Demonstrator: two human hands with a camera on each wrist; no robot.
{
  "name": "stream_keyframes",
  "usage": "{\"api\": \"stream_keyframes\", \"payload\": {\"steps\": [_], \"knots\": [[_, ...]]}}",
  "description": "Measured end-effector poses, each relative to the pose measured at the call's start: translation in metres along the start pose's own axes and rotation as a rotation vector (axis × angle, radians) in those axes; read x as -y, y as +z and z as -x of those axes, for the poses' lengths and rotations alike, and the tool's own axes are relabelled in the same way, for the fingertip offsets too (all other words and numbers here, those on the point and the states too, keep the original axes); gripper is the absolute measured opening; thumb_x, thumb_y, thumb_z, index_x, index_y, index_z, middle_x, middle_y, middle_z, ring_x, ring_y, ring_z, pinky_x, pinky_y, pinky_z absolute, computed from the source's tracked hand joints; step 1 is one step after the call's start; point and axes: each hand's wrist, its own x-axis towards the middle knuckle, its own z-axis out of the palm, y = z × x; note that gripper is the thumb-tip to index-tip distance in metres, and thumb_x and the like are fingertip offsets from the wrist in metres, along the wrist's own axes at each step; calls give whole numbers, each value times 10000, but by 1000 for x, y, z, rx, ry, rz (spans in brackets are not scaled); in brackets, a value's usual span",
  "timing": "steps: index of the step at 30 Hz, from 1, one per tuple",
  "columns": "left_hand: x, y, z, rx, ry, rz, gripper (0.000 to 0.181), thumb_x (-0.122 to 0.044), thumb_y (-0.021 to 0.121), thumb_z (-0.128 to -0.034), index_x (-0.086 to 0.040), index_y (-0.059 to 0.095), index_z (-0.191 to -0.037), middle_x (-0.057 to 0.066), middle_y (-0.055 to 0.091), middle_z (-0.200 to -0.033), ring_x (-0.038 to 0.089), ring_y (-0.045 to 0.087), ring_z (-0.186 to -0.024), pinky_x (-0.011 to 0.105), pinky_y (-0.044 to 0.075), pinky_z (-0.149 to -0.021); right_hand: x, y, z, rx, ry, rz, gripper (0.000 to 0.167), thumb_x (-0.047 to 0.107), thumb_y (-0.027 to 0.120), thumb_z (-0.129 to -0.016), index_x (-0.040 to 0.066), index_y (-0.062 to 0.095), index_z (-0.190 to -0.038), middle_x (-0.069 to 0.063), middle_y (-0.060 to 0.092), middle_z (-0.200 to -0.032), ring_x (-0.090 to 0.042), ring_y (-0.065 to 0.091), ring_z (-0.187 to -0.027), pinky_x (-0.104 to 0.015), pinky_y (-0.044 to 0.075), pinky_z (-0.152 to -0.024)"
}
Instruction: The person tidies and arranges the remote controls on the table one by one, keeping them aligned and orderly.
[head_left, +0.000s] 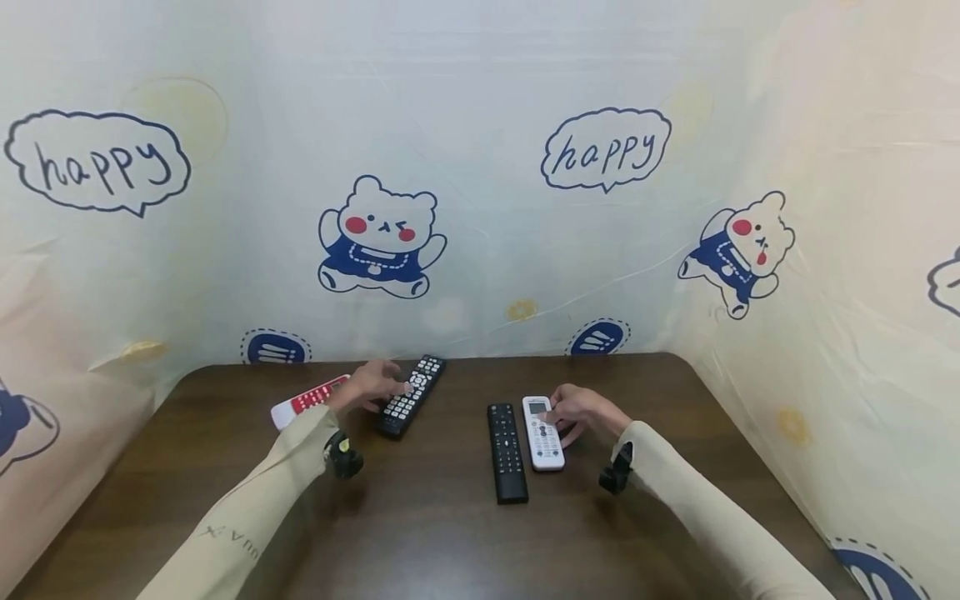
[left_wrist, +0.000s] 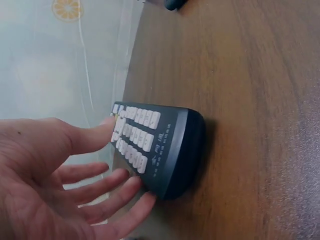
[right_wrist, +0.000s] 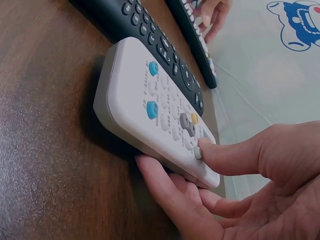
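Observation:
My left hand (head_left: 369,385) is at a black remote control with white buttons (head_left: 411,398), which lies slanted at the back of the table. In the left wrist view its thumb (left_wrist: 92,137) lies on the button face and the fingers bend along the near side. A red and white remote (head_left: 315,402) lies left of it, partly behind that hand. My right hand (head_left: 581,410) grips a white remote with a small screen (head_left: 544,442). Its thumb (right_wrist: 232,156) presses the face while the fingers hold the side edge. Just left of the white remote lies an all-black remote (head_left: 507,458).
The brown wooden table (head_left: 420,533) has a back edge against a pale curtain (head_left: 487,250) printed with bears and "happy" bubbles. The curtain also runs along both sides. A dark wrist camera (head_left: 343,457) is strapped to the left wrist, another (head_left: 617,473) to the right.

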Motion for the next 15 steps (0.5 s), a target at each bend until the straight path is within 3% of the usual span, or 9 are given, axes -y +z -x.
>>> {"api": "stream_keyframes", "payload": {"steps": [7, 15], "knots": [[-3, 2, -5, 5, 103, -98, 668, -255, 670, -1036, 42, 385, -1561, 325, 446, -1552, 497, 512, -1369, 589, 549, -1053, 2, -3, -1, 27, 5, 28, 135, 83, 702, -998, 13, 587, -1000, -155, 644, -986, -262, 677, -899, -378, 673, -756], [-8, 12, -6, 1, 79, -83, 693, -210, 741, -980, 12, 427, -1555, 309, 461, -1550, 490, 515, -1368, 612, 541, -1049, -1, -7, -3, 54, -1, -7, 236, 76, 706, -994, -27, 558, -1148, -166, 644, -1022, -278, 683, -937, -386, 675, -759]]}}
